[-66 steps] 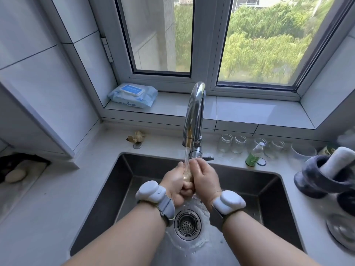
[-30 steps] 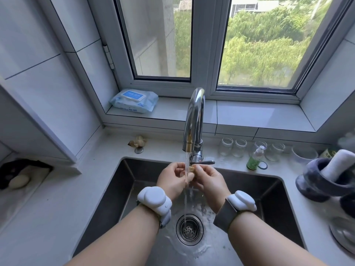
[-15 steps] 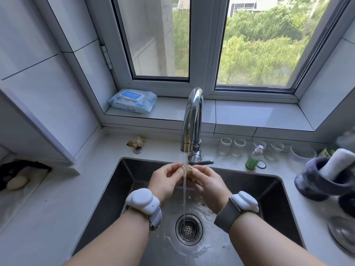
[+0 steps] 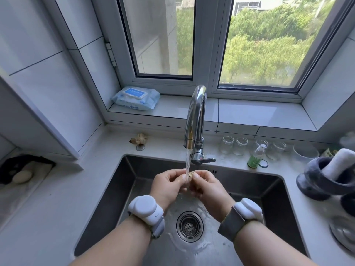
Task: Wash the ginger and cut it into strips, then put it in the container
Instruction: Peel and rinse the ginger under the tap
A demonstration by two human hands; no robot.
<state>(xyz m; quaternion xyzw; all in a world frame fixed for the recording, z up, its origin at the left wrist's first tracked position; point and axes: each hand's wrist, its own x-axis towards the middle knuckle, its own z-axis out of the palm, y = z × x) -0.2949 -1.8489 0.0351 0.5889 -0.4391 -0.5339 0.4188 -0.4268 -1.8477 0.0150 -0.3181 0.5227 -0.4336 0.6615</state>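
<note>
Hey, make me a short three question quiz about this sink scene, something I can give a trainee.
1. True or false: the faucet is running water onto the ginger.
2. Which hands hold the ginger? A) left hand only B) right hand only C) both
3. Fill in: the pack of wet wipes lies on the window ____.

Key:
1. True. The stream falls on the ginger over the sink.
2. C. The left hand and the right hand both pinch it from either side.
3. Sill, left of the faucet.
</note>
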